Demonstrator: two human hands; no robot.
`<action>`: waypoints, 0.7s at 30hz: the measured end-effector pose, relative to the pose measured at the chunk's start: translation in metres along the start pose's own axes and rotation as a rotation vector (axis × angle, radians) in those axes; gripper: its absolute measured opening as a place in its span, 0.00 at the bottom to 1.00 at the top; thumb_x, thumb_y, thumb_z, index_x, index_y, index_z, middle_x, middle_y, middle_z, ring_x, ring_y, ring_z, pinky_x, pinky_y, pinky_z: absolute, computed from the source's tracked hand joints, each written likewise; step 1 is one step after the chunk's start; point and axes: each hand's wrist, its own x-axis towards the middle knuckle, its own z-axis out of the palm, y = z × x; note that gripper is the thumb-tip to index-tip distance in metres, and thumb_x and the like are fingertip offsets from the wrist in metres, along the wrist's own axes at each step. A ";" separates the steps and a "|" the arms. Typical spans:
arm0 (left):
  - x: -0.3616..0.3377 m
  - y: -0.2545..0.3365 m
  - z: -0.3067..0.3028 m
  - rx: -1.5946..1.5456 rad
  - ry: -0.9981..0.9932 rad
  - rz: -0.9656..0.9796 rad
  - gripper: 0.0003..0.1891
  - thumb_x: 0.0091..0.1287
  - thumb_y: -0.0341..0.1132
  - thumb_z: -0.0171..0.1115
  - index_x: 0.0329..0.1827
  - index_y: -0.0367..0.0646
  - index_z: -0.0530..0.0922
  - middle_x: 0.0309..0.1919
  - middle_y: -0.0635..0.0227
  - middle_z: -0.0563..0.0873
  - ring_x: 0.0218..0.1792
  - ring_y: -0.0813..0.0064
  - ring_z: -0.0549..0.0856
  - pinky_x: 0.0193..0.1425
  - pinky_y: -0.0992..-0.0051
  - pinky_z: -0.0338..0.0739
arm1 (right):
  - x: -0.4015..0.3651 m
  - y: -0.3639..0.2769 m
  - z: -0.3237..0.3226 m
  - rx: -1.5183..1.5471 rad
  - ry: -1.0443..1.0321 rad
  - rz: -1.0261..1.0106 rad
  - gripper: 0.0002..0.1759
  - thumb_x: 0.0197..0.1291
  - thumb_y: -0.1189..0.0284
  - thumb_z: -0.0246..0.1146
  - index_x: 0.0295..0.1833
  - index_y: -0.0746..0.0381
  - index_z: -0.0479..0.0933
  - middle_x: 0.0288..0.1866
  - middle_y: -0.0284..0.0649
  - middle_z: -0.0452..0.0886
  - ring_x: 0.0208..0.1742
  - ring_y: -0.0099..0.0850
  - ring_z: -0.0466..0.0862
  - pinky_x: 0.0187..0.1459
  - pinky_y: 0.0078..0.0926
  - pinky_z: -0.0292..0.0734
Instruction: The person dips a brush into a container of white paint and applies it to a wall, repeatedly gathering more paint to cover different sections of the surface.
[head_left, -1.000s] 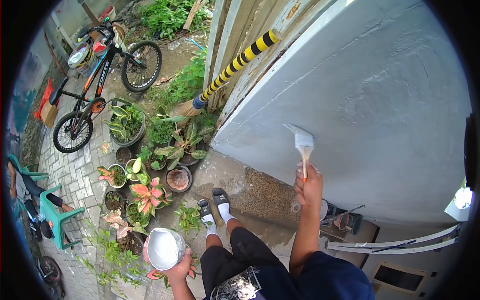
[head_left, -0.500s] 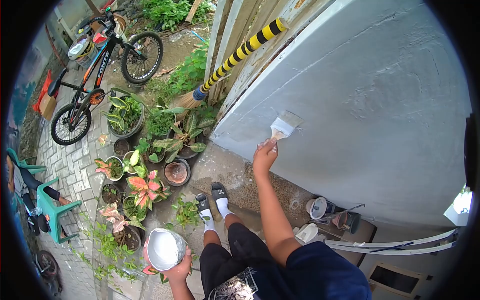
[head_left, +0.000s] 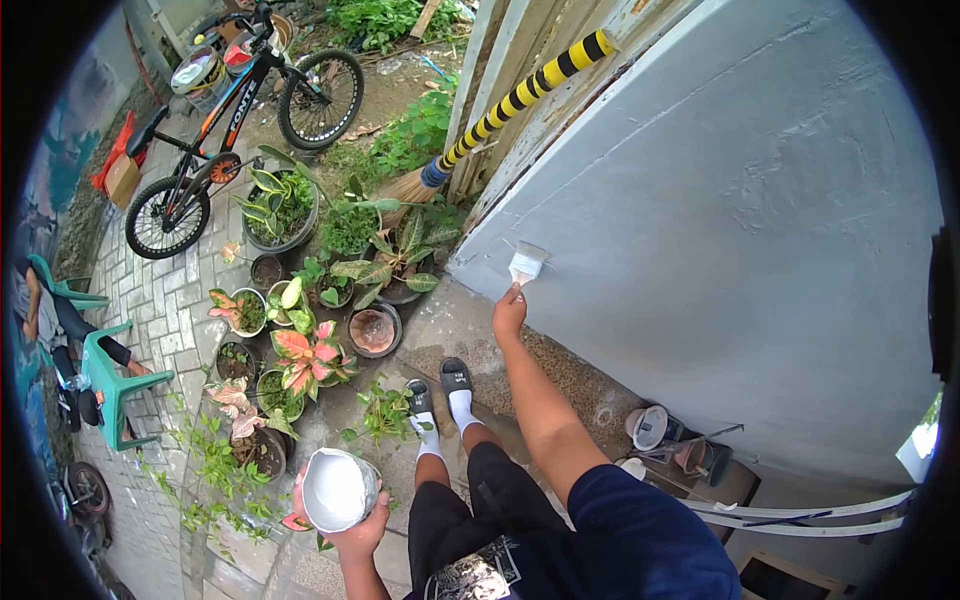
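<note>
My right hand (head_left: 509,312) is closed around the handle of a paintbrush (head_left: 526,262). The wide, white-coated bristles rest against the lower left part of a grey-white wall (head_left: 680,230), near its edge. Down in front of my legs, my left hand (head_left: 362,535) grips a round container of white paint (head_left: 338,490) from the side. Paint coats the inside of the container, and its outside is smeared. The wall's surface looks streaky and wet in places.
Potted plants (head_left: 310,355) crowd the ground to the left, near my sandalled feet. A broom (head_left: 520,95) with a striped handle leans by the wall's edge. Behind stand a bicycle (head_left: 235,120) and a green chair (head_left: 110,385) with a person beside it. Buckets (head_left: 648,428) sit at right.
The paintbrush in my right hand has moved left along the wall, closer to its edge. My left hand still holds the paint container. The view has shifted slightly.
</note>
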 end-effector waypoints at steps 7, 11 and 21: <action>-0.004 0.015 -0.007 -0.025 0.030 0.106 0.58 0.42 0.40 0.80 0.73 0.35 0.49 0.66 0.51 0.62 0.66 0.55 0.67 0.70 0.57 0.62 | 0.040 -0.064 -0.031 0.213 -0.533 0.818 0.19 0.74 0.60 0.43 0.35 0.62 0.68 0.20 0.34 0.66 0.13 0.22 0.59 0.15 0.23 0.53; -0.007 0.008 -0.006 0.002 0.012 0.021 0.58 0.42 0.42 0.80 0.73 0.36 0.49 0.66 0.51 0.62 0.66 0.55 0.67 0.71 0.57 0.62 | -0.001 -0.154 -0.092 0.462 -0.429 0.583 0.19 0.74 0.58 0.47 0.36 0.61 0.69 0.19 0.32 0.67 0.13 0.18 0.58 0.13 0.21 0.51; 0.002 0.010 0.000 -0.097 -0.062 -0.080 0.52 0.46 0.42 0.78 0.71 0.35 0.56 0.67 0.52 0.64 0.68 0.57 0.66 0.71 0.58 0.62 | -0.063 -0.224 -0.101 0.752 -0.098 -0.011 0.21 0.77 0.54 0.44 0.38 0.59 0.67 0.21 0.29 0.64 0.18 0.16 0.61 0.18 0.16 0.54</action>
